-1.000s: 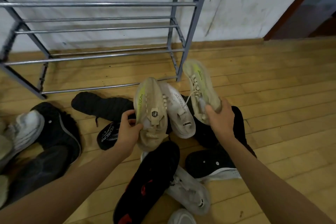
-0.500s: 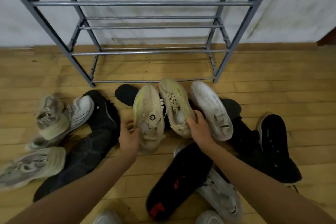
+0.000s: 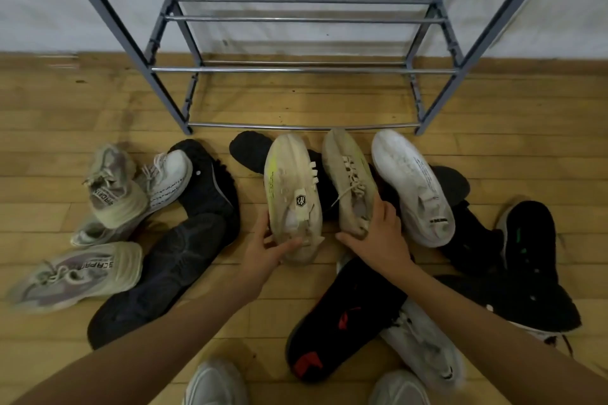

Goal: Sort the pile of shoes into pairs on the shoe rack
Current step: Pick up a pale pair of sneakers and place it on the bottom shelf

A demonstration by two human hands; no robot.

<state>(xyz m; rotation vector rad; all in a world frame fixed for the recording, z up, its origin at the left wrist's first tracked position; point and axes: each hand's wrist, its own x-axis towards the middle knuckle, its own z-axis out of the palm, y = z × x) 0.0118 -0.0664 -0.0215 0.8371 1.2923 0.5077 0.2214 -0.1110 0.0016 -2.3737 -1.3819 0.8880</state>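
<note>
Lying on wooden floor [image 3: 493,154], shoes front a grey rack [image 3: 296,71].

The two held sneakers are cream: the left cream sneaker [image 3: 293,197] bears a neon-yellow stripe and a black badge, the right cream sneaker [image 3: 351,186] cream laces. A white sneaker [image 3: 413,186] carries black print; a black shoe [image 3: 342,322] shows red marks. The shoe rack [image 3: 296,71] is grey metal, the floor [image 3: 493,148] yellow-brown planks.
</note>
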